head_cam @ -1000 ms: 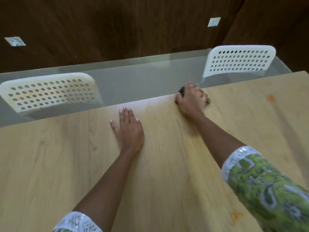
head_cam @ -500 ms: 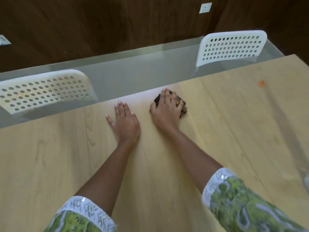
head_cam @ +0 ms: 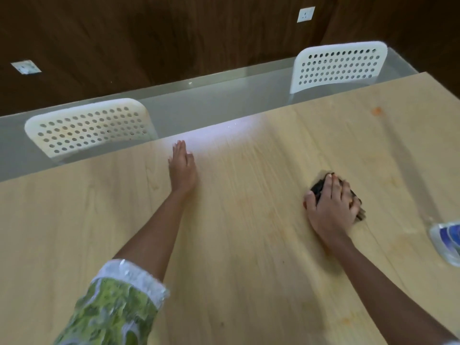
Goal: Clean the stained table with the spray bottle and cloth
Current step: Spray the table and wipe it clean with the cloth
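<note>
Fingers of the right hand point(head_cam: 332, 207) curl down over a dark, bunched cloth point(head_cam: 321, 186), pressing it flat to the table point(head_cam: 236, 245); most of the cloth is hidden under the palm, which suits a wiping stroke with weight on it. Left hand point(head_cam: 183, 170) lies flat, fingers straight and close together, near the far edge, likely bracing the body for the reach. Spray bottle point(head_cam: 446, 241) lies at the right margin, only partly in view, set aside and apart from both hands. Tabletop is pale wood grain; an orange stain point(head_cam: 377, 110) shows toward the far right and fainter orange marks point(head_cam: 346, 319) near the right forearm, so wiping looks unfinished. Beyond: two white perforated chairs point(head_cam: 92, 125), a grey floor strip, dark wood wall with sockets point(head_cam: 305, 14).
</note>
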